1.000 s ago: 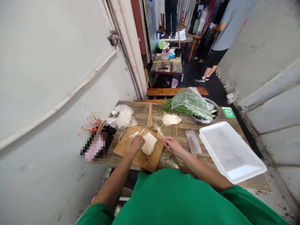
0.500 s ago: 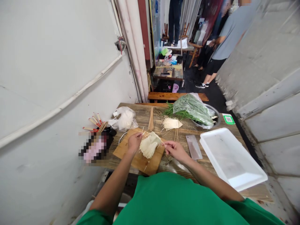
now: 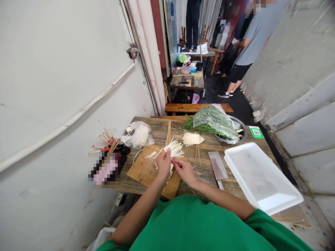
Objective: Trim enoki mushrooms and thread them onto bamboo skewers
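Note:
My left hand (image 3: 164, 164) is closed on a bunch of enoki mushrooms (image 3: 176, 147), its fanned stems pointing up and right over the cutting board (image 3: 141, 166). Close beside it, my right hand (image 3: 184, 170) pinches at the lower end of the bunch; what lies between its fingertips is too small to make out. More pale enoki shows partly hidden beneath the hands. A few loose strands (image 3: 150, 156) lie on the board to the left. Beyond the board sits another enoki bunch (image 3: 193, 138), near thin wooden skewers (image 3: 197, 155).
A cleaver (image 3: 217, 165) and a white tray (image 3: 261, 181) lie to the right. Behind are bagged green vegetables (image 3: 213, 120) in a metal bowl (image 3: 242, 126). More skewers (image 3: 169, 129) and a plastic bag (image 3: 141, 134) lie at the back left. A person (image 3: 258, 38) stands farther off.
My hands have come together from either side of the enoki. The left hand has taken hold of a bunch and lifted it, tips now up and to the right.

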Available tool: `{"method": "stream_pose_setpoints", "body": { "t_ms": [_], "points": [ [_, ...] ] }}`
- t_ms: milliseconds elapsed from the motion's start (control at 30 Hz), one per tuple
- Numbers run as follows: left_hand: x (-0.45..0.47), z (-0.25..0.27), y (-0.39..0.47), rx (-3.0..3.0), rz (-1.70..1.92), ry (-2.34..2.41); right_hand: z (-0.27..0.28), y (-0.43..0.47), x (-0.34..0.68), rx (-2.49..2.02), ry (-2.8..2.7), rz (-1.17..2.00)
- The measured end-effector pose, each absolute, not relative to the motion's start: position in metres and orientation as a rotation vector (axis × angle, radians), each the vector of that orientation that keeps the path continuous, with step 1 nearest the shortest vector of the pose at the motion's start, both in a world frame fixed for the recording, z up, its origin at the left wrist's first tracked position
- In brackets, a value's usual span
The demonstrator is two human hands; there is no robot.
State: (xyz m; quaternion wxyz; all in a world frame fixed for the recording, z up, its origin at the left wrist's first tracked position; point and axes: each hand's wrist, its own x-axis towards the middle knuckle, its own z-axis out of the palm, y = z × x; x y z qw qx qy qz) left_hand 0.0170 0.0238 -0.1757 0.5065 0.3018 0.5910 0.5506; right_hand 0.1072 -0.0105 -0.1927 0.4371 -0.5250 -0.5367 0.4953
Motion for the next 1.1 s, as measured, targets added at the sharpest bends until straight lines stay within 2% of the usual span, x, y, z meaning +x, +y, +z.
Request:
{"method": "stream_pose_setpoints", "body": {
  "t_ms": [367, 1100],
  "points": [
    [0.017, -0.174, 0.032, 0.536, 1.321, 1.342, -0.193, -0.010, 0.095, -1.396, -1.599, 0.976],
    [0.014, -0.172, 0.037, 0.601, 1.231, 1.353, -0.202, -0.001, 0.096, -1.591, -1.713, 0.801]
  ]
}}
